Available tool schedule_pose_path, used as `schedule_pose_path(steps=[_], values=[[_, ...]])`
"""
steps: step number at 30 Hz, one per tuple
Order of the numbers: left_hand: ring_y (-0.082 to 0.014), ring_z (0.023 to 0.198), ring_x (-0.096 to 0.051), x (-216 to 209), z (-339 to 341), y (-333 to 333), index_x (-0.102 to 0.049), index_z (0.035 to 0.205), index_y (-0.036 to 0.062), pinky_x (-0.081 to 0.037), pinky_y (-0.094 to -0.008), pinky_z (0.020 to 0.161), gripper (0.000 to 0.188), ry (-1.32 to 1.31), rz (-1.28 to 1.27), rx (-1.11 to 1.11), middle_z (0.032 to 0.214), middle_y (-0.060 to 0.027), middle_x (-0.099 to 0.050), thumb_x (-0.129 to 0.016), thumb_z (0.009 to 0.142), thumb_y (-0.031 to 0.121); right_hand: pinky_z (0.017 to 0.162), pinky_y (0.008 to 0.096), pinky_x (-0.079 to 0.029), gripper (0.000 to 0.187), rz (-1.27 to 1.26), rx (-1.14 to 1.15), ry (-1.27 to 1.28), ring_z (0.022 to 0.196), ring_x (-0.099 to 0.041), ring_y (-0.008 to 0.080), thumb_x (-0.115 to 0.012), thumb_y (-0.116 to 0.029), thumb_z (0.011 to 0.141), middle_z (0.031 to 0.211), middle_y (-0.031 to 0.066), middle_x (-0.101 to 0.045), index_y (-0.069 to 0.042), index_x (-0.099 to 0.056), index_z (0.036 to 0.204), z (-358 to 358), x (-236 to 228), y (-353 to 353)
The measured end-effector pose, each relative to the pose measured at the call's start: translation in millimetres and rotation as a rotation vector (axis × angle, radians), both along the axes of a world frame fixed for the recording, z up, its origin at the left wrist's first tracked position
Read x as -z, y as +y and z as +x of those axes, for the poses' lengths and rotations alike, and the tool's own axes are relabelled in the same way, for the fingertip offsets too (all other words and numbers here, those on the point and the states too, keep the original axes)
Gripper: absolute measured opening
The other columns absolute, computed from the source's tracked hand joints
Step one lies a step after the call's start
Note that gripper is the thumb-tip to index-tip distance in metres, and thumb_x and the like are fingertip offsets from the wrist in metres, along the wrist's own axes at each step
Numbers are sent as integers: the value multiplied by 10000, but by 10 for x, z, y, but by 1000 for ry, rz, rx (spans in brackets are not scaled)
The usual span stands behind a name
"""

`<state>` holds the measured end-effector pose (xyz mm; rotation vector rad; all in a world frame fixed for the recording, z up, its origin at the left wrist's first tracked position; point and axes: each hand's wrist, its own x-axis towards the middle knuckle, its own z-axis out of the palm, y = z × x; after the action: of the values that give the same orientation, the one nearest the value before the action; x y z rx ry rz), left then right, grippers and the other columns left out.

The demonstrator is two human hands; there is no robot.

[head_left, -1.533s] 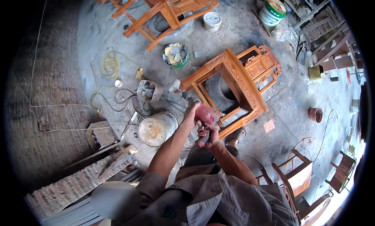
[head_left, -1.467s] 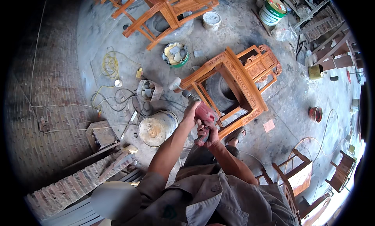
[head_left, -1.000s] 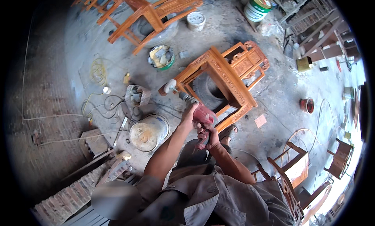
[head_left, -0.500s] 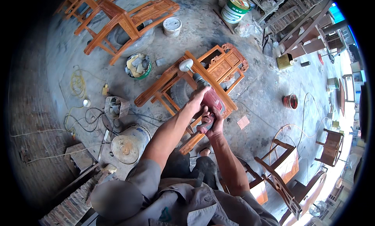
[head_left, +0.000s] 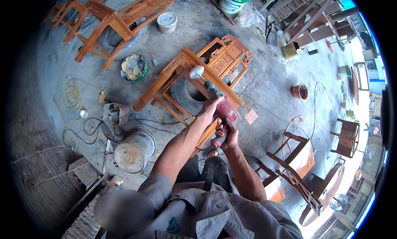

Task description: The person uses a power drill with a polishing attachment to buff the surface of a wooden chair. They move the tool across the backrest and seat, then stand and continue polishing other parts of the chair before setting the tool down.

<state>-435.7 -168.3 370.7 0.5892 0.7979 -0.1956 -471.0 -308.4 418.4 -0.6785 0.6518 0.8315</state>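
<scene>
Both my hands grip a red electric drill point(head_left: 227, 109) with a round white pad point(head_left: 197, 72) on its front end. My left hand point(head_left: 210, 108) wraps round the front of the body, just behind the dark grey collar. Round the rear handle, my right hand point(head_left: 230, 135) is closed, with its fingers near the trigger. The pad is over a carved orange-brown wooden chair point(head_left: 225, 64), which lies tipped over a tyre point(head_left: 182, 92). Whether the pad touches the wood, I cannot tell. Part of the chair is hidden behind the drill and my arms.
Another wooden chair point(head_left: 109, 22) rests on a tyre at the far left. A bucket of scraps point(head_left: 134, 68), a white pail point(head_left: 167, 22) and a large drum point(head_left: 133, 152) stand on the floor. Cables point(head_left: 93, 129) trail at left. At right are a red bucket point(head_left: 300, 91) and more chairs point(head_left: 295, 156).
The view has shifted, so the surroundings sit further left and up. The drill's pad has come down and inward from the chair's outer rail. Both hands keep their grip.
</scene>
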Motion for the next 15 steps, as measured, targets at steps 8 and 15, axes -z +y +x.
schedule_pose_path(steps=[8, 15], values=[[-210, 1124, -591, 356, -103, -351, -539, 1352, 81, -501, -403, 967, 629, -62, 8, 29, 1233, -82, -600, -764, 838, 367, 466, 202, -445, 265, 94, 88, 5, 680, -569, 107, -601, -237, 969, 934, 77, -662, -49, -564, 1152, -173, 14, -359], [-212, 1106, -605, 215, -188, -746, -559, 1316, 76, -510, -398, 954, 584, -13, -32, 88, 1223, -82, -607, -758, 844, 356, 483, 210, -453, 267, 81, 142, 7, 687, -567, 106, -604, -225, 963, 929, 73, -658, -51, -564, 1161, -298, -21, -724]])
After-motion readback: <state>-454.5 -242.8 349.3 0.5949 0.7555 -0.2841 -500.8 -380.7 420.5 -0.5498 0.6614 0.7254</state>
